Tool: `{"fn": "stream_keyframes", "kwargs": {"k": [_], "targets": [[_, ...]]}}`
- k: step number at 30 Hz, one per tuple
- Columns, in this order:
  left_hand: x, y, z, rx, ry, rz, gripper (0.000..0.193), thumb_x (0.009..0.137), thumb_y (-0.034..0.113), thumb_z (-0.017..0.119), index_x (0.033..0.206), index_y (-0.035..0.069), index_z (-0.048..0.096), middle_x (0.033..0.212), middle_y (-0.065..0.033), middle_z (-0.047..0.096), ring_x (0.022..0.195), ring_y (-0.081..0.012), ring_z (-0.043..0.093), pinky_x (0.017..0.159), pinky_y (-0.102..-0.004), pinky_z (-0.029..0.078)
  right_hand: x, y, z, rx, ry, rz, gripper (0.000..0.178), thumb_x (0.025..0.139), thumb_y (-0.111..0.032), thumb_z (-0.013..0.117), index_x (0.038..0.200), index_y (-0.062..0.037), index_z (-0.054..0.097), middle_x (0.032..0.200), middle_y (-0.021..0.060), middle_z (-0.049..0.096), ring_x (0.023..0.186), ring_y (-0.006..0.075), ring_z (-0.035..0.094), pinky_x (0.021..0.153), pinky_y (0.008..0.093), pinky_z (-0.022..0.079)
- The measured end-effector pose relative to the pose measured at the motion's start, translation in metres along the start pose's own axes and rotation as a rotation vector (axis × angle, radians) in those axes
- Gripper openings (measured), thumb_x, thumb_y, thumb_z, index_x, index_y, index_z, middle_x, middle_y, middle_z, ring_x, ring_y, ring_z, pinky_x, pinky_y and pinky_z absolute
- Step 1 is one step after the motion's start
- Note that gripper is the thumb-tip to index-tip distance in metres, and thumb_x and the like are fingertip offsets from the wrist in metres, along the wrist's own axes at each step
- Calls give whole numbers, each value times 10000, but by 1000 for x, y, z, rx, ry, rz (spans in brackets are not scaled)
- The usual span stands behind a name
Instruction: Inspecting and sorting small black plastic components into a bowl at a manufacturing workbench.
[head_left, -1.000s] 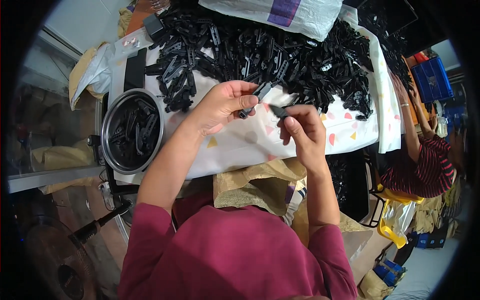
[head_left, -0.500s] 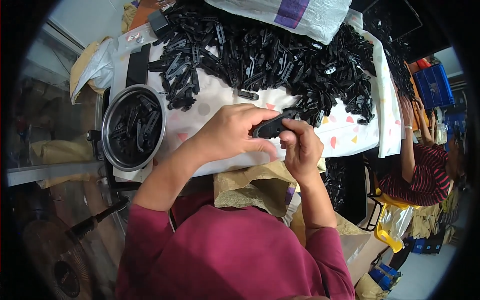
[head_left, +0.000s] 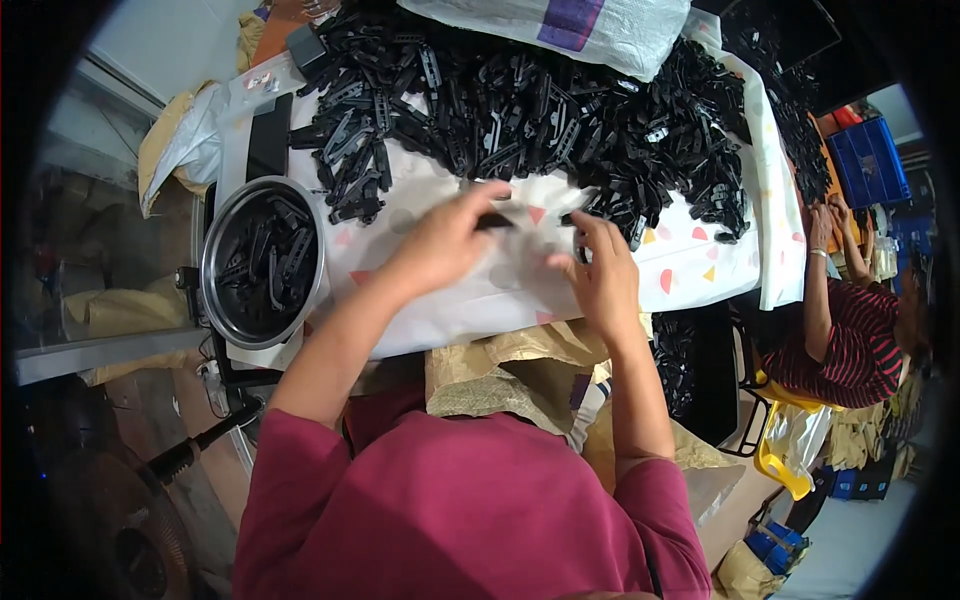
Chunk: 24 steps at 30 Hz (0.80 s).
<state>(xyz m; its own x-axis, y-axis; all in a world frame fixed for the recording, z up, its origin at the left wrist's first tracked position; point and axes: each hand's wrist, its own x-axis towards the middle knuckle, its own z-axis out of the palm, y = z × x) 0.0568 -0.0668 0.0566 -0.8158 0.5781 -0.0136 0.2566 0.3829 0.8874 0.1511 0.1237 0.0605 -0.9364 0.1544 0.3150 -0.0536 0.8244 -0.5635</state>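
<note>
A big heap of black plastic parts [head_left: 520, 110] covers the far half of a white cloth with coloured triangles [head_left: 690, 270]. My left hand [head_left: 445, 240] is blurred over the cloth and pinches one black plastic part [head_left: 496, 222] at its fingertips. My right hand [head_left: 600, 275] lies just right of it, fingers spread. Its fingertips touch the near edge of the heap, and I see nothing in its grip. A round metal bowl [head_left: 212, 262] holding several of the same black parts stands to the left of my left forearm.
A white woven sack [head_left: 560, 25] lies on the heap's far side. Crumpled brown paper [head_left: 500, 375] lies at the table's near edge. A co-worker in a striped shirt [head_left: 850, 345] sits at the right, hands at the table, beside a blue crate [head_left: 868, 160].
My hands, pressed together on a black part half a second ago, have come apart. The left hand swings away with the part and the right hand reaches out to the heap.
</note>
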Motion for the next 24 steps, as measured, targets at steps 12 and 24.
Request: {"fn": "stream_keyframes", "kwargs": {"k": [12, 24], "targets": [[52, -5, 6, 691, 262, 238, 120, 674, 109, 660, 784, 82, 622, 862, -80, 572, 849, -271, 581, 687, -388, 492, 6, 22, 15, -336, 72, 30, 182, 705, -113, 651, 880, -68, 640, 874, 83, 560, 801, 278, 561, 654, 352, 481], [46, 30, -27, -731, -168, -413, 157, 787, 174, 654, 849, 53, 575, 862, -96, 658, 678, -106, 579, 585, -252, 465, 23, -11, -6, 884, -225, 405, 249, 934, -65, 446, 1181, -63, 480, 908, 19, 540, 801, 114, 594, 600, 239, 524]]}}
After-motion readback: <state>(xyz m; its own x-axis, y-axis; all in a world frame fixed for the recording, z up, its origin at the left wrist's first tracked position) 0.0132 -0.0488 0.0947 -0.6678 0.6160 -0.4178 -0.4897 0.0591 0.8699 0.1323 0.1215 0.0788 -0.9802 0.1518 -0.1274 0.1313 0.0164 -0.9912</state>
